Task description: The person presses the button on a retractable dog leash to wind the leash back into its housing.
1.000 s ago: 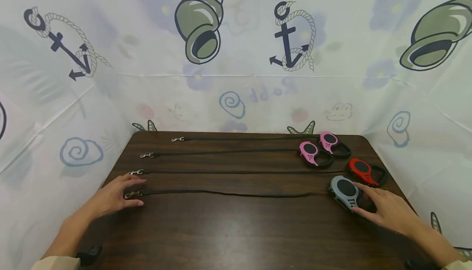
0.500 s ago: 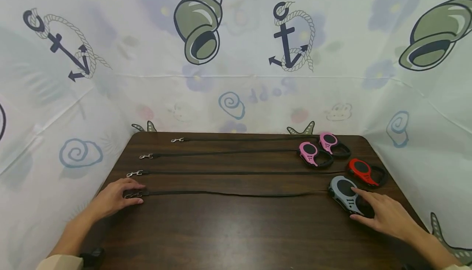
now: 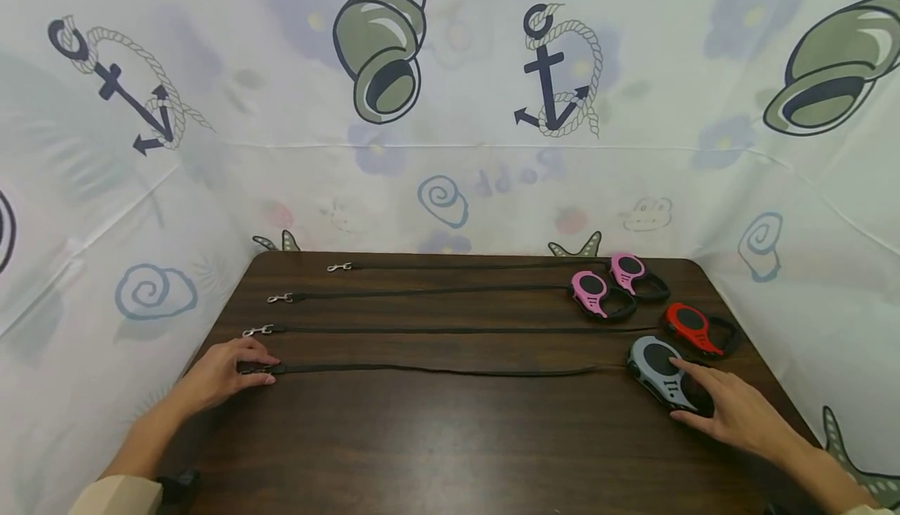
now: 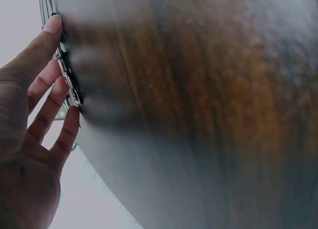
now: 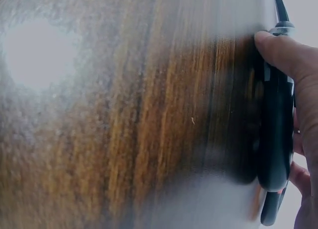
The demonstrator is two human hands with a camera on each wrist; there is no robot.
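Four black leash cords stretch across the dark table, each ending in a metal snap hook at the left. At the nearest one, my left hand (image 3: 223,377) pinches the snap hook (image 4: 69,80) with thumb and fingers, partly hiding it beside the cord's end (image 3: 280,369). Its cord (image 3: 450,372) runs to a grey-and-black retractable leash case (image 3: 655,363) at the right. My right hand (image 3: 748,413) holds that case, the thumb on its near side and the index finger on its black disc. In the right wrist view the case's dark edge (image 5: 276,134) lies beside the thumb.
Just behind the grey case lies a red retractable leash (image 3: 689,323). Farther back are two pink ones, the front pink leash (image 3: 589,287) and the rear pink leash (image 3: 626,265). A patterned cloth (image 3: 464,93) encloses the brown table (image 3: 436,445) on the back and sides.
My left thumb and fingers have closed in on the nearest snap hook. My right index finger has moved left onto the grey case's black disc. The leashes stay in place.
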